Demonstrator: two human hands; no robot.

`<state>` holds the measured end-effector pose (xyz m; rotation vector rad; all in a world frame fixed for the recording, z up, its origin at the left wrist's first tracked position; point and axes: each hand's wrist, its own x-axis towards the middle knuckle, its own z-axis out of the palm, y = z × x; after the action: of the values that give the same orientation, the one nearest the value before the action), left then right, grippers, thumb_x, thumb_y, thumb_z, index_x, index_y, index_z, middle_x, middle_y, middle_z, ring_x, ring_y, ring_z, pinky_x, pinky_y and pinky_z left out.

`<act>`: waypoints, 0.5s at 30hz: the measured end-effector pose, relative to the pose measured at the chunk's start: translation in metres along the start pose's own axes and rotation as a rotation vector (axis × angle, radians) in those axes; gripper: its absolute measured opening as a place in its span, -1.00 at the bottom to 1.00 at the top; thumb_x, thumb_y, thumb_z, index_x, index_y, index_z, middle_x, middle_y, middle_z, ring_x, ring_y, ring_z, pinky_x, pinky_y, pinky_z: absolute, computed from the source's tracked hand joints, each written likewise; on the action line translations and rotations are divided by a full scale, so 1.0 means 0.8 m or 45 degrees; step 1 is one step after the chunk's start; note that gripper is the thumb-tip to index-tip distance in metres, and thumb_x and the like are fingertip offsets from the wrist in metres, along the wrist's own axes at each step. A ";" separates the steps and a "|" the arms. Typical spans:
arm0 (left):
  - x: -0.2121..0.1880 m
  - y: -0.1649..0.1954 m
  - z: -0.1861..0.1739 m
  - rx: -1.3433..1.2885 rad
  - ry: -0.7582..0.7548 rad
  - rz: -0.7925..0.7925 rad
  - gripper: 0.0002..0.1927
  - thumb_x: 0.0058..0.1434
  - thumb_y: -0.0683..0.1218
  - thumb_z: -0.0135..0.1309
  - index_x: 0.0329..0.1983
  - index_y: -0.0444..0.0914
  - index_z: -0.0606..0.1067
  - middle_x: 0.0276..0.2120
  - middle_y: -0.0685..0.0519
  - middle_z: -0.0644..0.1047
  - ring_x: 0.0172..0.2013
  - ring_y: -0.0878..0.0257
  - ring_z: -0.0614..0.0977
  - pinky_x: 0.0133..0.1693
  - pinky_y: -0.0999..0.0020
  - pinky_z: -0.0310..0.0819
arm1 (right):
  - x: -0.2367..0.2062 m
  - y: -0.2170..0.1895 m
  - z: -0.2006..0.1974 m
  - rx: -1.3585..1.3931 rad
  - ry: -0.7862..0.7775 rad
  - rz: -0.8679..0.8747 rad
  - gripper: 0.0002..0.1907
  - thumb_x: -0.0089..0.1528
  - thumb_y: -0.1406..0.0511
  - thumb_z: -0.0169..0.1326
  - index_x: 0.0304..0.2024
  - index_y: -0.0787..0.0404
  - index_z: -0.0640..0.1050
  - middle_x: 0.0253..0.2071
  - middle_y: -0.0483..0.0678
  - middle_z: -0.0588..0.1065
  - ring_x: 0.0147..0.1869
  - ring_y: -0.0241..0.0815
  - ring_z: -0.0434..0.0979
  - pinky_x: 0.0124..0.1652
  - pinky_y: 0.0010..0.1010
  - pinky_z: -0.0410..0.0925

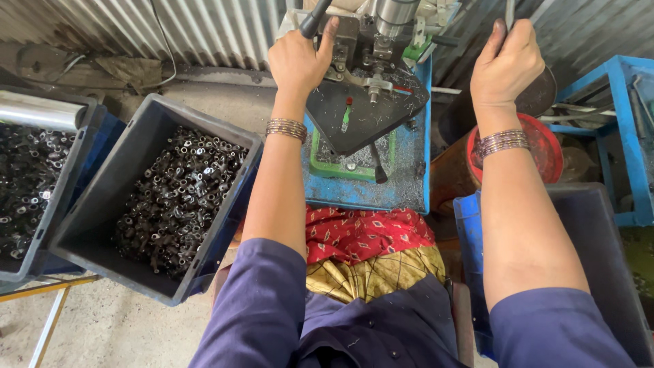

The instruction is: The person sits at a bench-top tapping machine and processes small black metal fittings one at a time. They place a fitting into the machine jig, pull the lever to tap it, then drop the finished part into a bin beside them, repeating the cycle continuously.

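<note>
While your left hand [298, 60] steadies the work at the drill press [371, 41], grip curled on it, your right hand [505, 65], grip wrapped, holds the feed lever [509, 13]; parts bin [146, 129] sits left of that grip, within reach.

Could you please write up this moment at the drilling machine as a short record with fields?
Left hand: raised, closed around a black-knobbed lever of the machine
Right hand: raised, gripping a thin metal handle
Machine: small bench drill above a dark plate on a blue stand
Left of the person: grey crate holding small dark metal parts; a second crate of similar parts beyond it
Right of the person: dark crate, contents not visible; red bucket
Wrists: bangles on both
</note>
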<state>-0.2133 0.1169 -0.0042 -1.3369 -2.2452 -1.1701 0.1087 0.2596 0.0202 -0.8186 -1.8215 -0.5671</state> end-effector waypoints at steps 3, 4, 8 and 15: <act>0.000 0.000 0.001 -0.015 -0.001 0.000 -0.13 0.29 0.51 -0.16 -0.69 -0.31 0.55 -0.69 -0.18 0.52 -0.53 -0.17 0.64 -0.44 0.00 0.51 | 0.000 0.000 0.001 0.003 0.010 -0.006 -0.72 0.51 0.25 0.04 -0.22 0.29 0.35 -0.36 0.14 0.41 -0.34 0.28 0.47 -0.38 0.01 0.30; 0.001 -0.001 0.001 -0.011 -0.009 -0.003 -0.12 0.29 0.52 -0.17 -0.69 -0.31 0.55 -0.69 -0.18 0.52 -0.53 -0.17 0.64 -0.44 0.00 0.51 | 0.001 0.000 0.001 0.008 0.016 -0.011 -0.73 0.51 0.26 0.04 -0.22 0.29 0.35 -0.36 0.14 0.41 -0.34 0.28 0.47 -0.38 0.01 0.30; 0.002 -0.005 0.004 -0.013 -0.051 -0.014 -0.09 0.30 0.53 -0.25 -0.66 -0.31 0.56 -0.68 -0.18 0.53 -0.52 -0.18 0.64 -0.43 -0.02 0.51 | 0.002 -0.002 0.001 0.018 0.007 -0.001 -0.73 0.51 0.26 0.03 -0.22 0.28 0.34 -0.36 0.14 0.42 -0.33 0.28 0.47 -0.38 0.02 0.29; 0.004 -0.010 0.009 -0.013 -0.051 -0.008 -0.07 0.31 0.54 -0.28 -0.63 -0.34 0.56 -0.65 -0.20 0.54 -0.50 -0.19 0.65 -0.41 -0.03 0.52 | 0.008 -0.008 0.000 0.044 -0.012 0.030 -0.73 0.50 0.27 0.04 -0.23 0.29 0.34 -0.35 0.15 0.42 -0.31 0.31 0.47 -0.36 0.04 0.29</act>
<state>-0.2202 0.1224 -0.0109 -1.3700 -2.2756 -1.1683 0.1021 0.2567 0.0262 -0.8196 -1.8234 -0.5159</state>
